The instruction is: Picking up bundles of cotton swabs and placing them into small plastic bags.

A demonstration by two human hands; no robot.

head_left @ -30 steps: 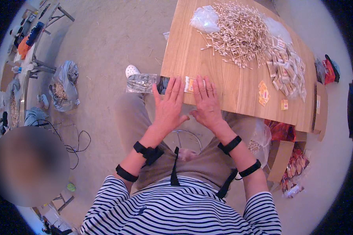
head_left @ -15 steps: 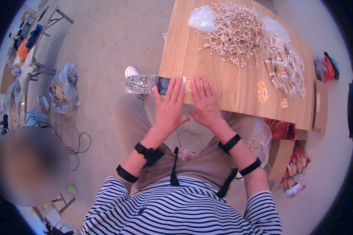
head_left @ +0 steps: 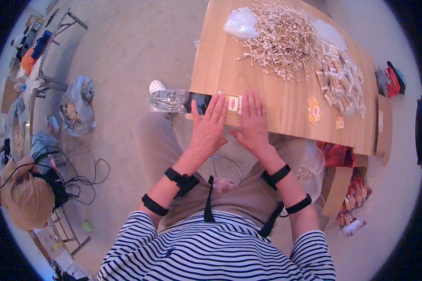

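Note:
Near the front left edge of the wooden table lies a small flat pack of cotton swabs (head_left: pixel 233 104) with an orange and white label. My left hand (head_left: pixel 208 125) rests flat at its left end, fingers stretched out and partly covering it. On the other side, my right hand (head_left: pixel 255 123) lies flat with its fingers straight, beside the right end of the pack. Neither hand grips anything. A stack of clear plastic bags (head_left: pixel 168 101) juts past the table's left edge, with a black piece (head_left: pixel 199 102) between it and my left fingers.
A large heap of loose cotton swabs (head_left: pixel 286 40) covers the far part of the table (head_left: pixel 220 56). Finished-looking packs (head_left: pixel 340 79) pile up at the right, near loose orange label cards (head_left: pixel 314 110). Cardboard boxes (head_left: pixel 337 189) stand below right. Another person's covered head (head_left: pixel 28 194) shows at left.
Both hands have shifted slightly right, and the right hand has moved off the pack's label, so more of the swab pack shows. The person at left has moved.

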